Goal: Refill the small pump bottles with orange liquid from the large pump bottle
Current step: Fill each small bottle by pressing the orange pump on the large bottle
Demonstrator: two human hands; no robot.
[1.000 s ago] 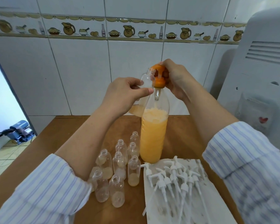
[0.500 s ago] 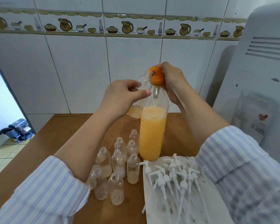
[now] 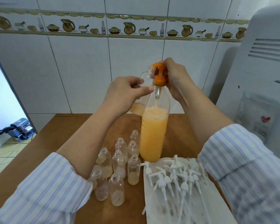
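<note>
left hand (image 3: 125, 92): raised, fingers curled, pinching | right hand (image 3: 174, 78): raised, fingers curled, gripping | forearms bare

Person, seen from head height: two arms and hands only.

Clothing: long-sleeved shirt, white with thin pale blue-lilac vertical stripes in groups. Fabric light, woven, slightly creased.

Left sleeve (image 3: 44, 189): pushed up to about the elbow, cuff end bunched in soft folds; forearm bare below it.

Right sleeve (image 3: 242, 160): likewise pushed up, with a turned-back band at its edge and a crease line across the cloth; forearm bare.

Left hand (image 3: 124, 92) and right hand (image 3: 176, 76): bare; no gloves, rings or watch visible on the sides shown.
</note>
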